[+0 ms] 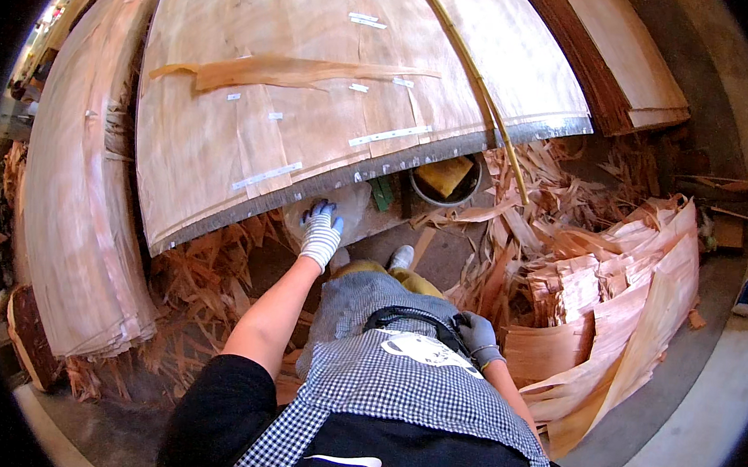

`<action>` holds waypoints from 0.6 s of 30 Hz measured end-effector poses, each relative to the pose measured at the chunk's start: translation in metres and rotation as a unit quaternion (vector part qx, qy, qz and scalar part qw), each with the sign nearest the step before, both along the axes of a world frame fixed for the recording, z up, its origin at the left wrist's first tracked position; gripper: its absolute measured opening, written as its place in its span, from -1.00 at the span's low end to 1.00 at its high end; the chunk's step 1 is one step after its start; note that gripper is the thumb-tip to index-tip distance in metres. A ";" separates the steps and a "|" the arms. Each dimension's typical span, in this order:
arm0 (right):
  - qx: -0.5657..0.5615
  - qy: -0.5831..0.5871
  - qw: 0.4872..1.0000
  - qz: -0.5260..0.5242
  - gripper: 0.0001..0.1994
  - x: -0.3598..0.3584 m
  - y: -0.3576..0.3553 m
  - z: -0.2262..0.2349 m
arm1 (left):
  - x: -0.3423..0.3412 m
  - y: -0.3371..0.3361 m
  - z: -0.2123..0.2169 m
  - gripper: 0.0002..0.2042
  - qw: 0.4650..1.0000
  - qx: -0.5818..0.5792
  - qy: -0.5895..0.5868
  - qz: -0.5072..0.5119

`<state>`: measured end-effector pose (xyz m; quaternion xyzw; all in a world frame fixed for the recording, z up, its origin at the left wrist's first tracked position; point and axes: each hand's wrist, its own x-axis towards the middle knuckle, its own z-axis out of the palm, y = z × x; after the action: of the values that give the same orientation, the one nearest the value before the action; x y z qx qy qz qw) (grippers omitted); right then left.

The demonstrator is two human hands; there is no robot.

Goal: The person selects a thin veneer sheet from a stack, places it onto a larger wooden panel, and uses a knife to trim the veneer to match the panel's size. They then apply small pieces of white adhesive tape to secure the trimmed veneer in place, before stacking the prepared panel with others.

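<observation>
My left hand (pixel 321 232), in a white striped glove with blue-grey fingers, reaches to the near edge of a large stack of wood veneer sheets (pixel 311 134). Its fingers are stretched out and apart, over a pale, cloudy thing (pixel 350 210) just under that edge; whether they touch it I cannot tell. My right hand (pixel 478 338), in a grey glove, is at my waist beside the black band of my checked apron (pixel 407 383); its fingertips are partly hidden. A torn veneer strip (pixel 264 73) and several short pieces of pale tape (pixel 391 136) lie on the stack.
A long thin stick (pixel 465 49) crosses the stack and overhangs its edge. Beneath stands a round dark bucket (pixel 446 199) with a yellow thing inside. More veneer stacks stand left (pixel 83 170) and far right (pixel 629 60). Veneer scraps (pixel 204 308) litter the floor; bundled sheets (pixel 620 311) lie right.
</observation>
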<state>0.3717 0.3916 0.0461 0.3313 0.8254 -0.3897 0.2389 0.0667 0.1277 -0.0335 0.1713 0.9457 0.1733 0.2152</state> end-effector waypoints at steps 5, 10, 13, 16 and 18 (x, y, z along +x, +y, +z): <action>-0.004 0.009 1.000 -0.016 -0.74 0.004 0.005 -0.010 | 0.031 0.008 0.034 -0.51 0.950 -0.035 0.094 -0.294; -0.036 0.021 0.997 -0.061 -0.76 -0.007 0.012 -0.004 | 0.055 0.006 0.020 -0.57 0.977 0.001 0.022 -0.211; -0.019 0.047 0.998 -0.042 -0.77 -0.006 0.018 -0.011 | 0.042 0.016 0.026 -0.66 0.992 0.076 -0.003 -0.100; -0.019 0.026 0.999 -0.026 -0.78 -0.014 0.021 -0.004 | 0.033 0.012 0.000 -0.79 0.967 0.195 -0.001 0.163; -0.004 0.032 0.999 0.000 -0.79 -0.017 0.021 0.002 | 0.011 0.021 0.004 -0.70 0.935 0.224 0.007 0.274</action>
<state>0.3546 0.4127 0.0485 0.3179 0.8312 -0.4028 0.2140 0.0781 0.1483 -0.0299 -0.0494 0.8940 0.4317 0.1092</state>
